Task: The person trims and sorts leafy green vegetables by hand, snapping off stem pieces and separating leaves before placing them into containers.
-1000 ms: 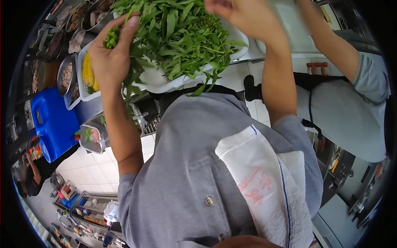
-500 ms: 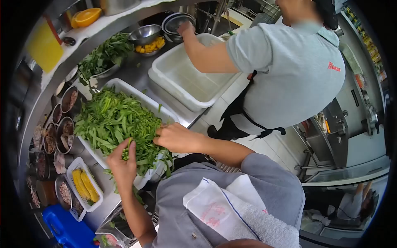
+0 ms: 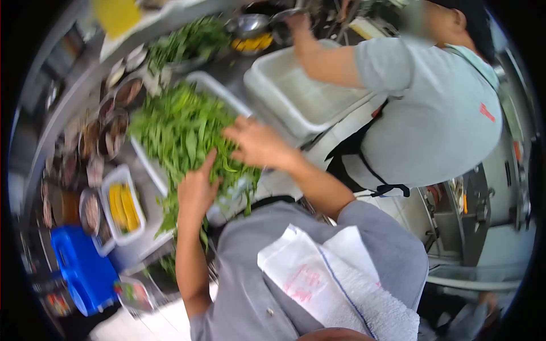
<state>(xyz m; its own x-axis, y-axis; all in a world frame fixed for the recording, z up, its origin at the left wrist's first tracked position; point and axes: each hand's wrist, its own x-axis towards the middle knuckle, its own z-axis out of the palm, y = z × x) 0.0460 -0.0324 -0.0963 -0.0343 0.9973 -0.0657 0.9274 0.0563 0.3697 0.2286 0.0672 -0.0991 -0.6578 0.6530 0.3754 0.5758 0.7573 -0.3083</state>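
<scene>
A big heap of long-leaved leafy greens (image 3: 187, 122) fills and overhangs a white plastic tub (image 3: 149, 165) in front of me. My left hand (image 3: 196, 190) rests at the near edge of the heap, forefinger stretched out and thumb apart, with nothing visible in it. On the heap's right side lies my right hand (image 3: 260, 145), its fingers spread over the leaves and touching them. Stems and leaves hang over the tub's near rim beside my left wrist. Motion blurs the leaves slightly, and the fingertips sink partly out of sight among them.
A co-worker in a grey shirt (image 3: 426, 119) reaches across a second white tub (image 3: 335, 128) at the right. Metal bowls (image 3: 249, 24), more greens (image 3: 190, 42) and a basket of yellow pieces (image 3: 122, 207) surround the heap. A blue jug (image 3: 82, 270) stands lower left.
The view has turned, shifting the scene rightward. My left hand has gone from a raised pinch to an outstretched finger at the greens; my right hand has opened from its bunched grip.
</scene>
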